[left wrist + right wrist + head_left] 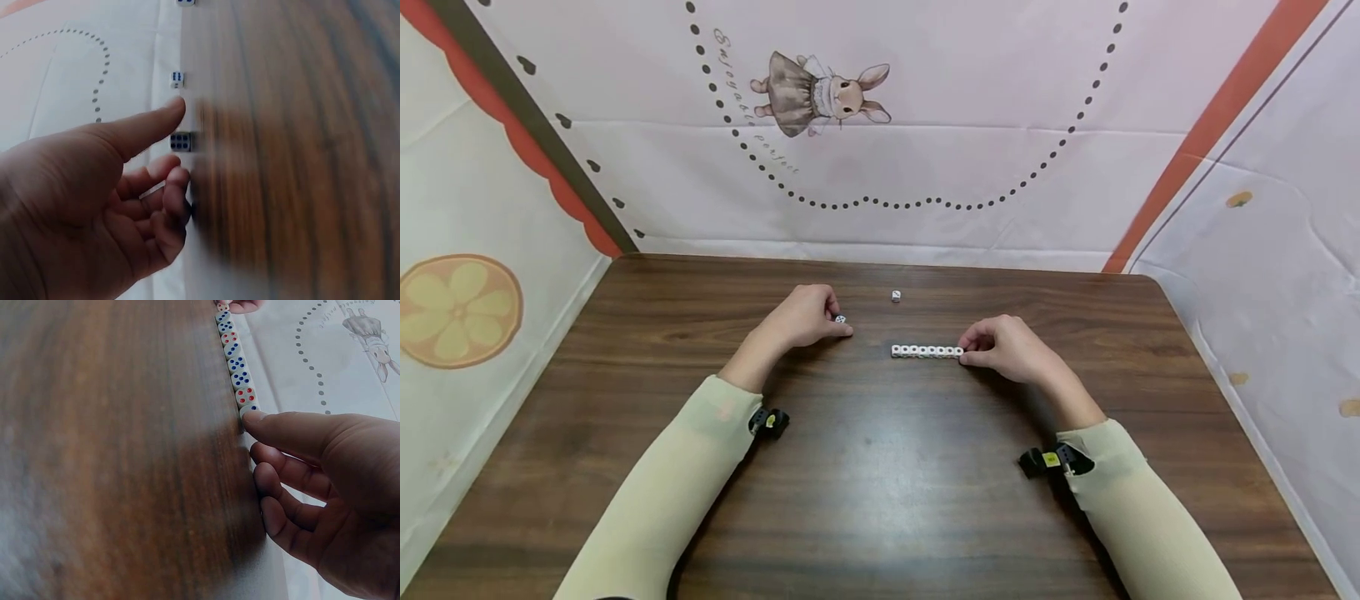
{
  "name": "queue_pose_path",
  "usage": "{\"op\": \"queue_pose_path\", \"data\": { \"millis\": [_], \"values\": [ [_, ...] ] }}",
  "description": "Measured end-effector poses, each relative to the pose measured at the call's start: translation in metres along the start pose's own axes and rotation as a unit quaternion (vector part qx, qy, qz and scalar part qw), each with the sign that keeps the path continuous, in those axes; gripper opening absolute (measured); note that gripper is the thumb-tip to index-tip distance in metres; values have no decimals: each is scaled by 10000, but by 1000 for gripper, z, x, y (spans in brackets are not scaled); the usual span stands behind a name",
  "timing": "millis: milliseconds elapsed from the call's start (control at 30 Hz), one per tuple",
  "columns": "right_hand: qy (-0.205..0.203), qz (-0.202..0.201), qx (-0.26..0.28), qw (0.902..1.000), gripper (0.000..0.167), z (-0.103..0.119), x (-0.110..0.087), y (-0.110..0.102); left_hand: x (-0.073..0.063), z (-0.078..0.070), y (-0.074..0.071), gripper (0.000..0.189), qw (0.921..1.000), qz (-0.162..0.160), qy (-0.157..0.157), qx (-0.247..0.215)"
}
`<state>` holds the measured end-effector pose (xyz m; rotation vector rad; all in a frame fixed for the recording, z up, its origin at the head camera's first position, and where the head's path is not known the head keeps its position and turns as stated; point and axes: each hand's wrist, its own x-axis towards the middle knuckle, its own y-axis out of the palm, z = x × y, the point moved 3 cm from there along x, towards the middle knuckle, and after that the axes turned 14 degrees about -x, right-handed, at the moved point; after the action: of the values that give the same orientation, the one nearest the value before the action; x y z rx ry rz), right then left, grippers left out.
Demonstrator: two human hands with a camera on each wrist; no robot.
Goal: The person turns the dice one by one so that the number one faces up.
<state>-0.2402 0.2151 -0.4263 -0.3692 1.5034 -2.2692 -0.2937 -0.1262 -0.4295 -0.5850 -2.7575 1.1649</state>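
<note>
A straight row of several small white dice [925, 352] lies on the wooden table, with blue and red pips on the faces seen in the right wrist view. My right hand [1011, 350] is at the row's right end. Its thumb touches the end die [250, 409] and partly covers it, while the index fingertip stays apart. To the left, my left hand [805, 317] has thumb and index finger around a single die [180, 141]. A gap shows between that die and the thumb. Another loose die [896, 296] sits behind the row.
The brown table [880, 500] is bounded at the back by a hanging pale cloth [962, 167] with a rabbit print. More printed cloth hangs along the left and right sides. A small black device is strapped at each wrist.
</note>
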Motion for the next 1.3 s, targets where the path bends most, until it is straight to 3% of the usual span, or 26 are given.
{"op": "queue_pose_path", "data": {
  "millis": [333,567,967,1300],
  "values": [
    [74,-33,12,10000,8,-1,-3,1,7,-9,2,36,9992,-145,-162,347],
    [70,-9,34,10000,8,1,-2,1,5,-8,1,21,9998,-44,-22,171],
    [71,24,22,10000,7,2,-1,2,-2,-5,-3,16,9986,-69,455,-250],
    [93,46,32,9999,7,1,-1,2,-4,-1,-4,14,9975,36,427,-555]
  ]
}}
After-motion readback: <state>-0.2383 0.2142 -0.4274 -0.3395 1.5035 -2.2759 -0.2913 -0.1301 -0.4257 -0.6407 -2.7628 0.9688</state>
